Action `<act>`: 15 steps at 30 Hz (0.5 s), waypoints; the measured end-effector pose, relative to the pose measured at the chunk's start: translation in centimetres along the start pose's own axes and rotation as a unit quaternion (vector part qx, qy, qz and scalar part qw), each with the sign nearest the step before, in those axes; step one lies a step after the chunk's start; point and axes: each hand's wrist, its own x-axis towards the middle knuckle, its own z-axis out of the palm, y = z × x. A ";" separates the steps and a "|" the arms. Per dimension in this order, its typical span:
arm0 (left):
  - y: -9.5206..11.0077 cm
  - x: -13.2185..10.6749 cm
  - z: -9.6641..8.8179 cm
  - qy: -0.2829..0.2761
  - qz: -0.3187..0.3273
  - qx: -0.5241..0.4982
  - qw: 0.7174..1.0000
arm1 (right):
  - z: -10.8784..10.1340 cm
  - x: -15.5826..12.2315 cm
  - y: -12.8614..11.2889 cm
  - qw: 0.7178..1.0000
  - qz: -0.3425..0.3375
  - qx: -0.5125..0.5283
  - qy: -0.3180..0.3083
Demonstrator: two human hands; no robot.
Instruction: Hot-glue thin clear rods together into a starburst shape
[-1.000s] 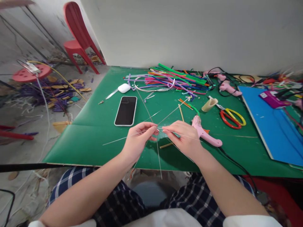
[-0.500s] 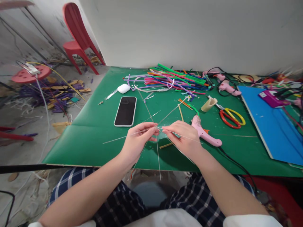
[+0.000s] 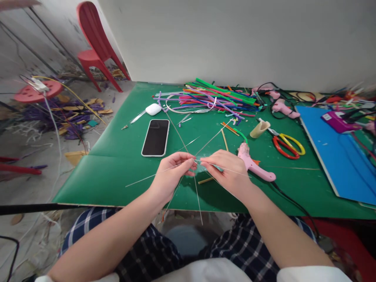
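Observation:
Several thin, pale, wire-like rods [image 3: 198, 197] fan out like spokes from a crossing point between my hands, above the near part of the table. My left hand [image 3: 175, 168] pinches them close to that crossing, thumb against fingers. Just to the right, my right hand [image 3: 225, 169] pinches a rod, its fingertips almost touching those of the left. The fingers hide the crossing itself, and I cannot make out how the rods join. Beside my right hand lies a pink glue gun [image 3: 255, 166] with its cord running off the table's front edge.
A phone [image 3: 156, 138] and a white earbud case [image 3: 153, 109] lie left on the green table [image 3: 111, 168]. Coloured pipe cleaners [image 3: 217, 98] are heaped at the back. Scissors [image 3: 286, 145], a beige tube [image 3: 260, 129] and a blue board [image 3: 329, 152] lie right.
The rods have turned slightly: the far one leans more to the left, the left one dips lower, and the near one swings right. Both hands keep their pinch in nearly the same place.

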 end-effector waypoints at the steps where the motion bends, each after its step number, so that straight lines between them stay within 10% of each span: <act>1: 0.0 0.0 0.0 0.004 0.004 0.004 1.000 | 0.0 0.0 -0.1 1.000 0.001 0.002 -0.001; 15: 0.1 0.1 0.0 -0.011 -0.004 0.002 1.000 | -0.2 -0.2 0.2 1.000 0.003 0.000 0.003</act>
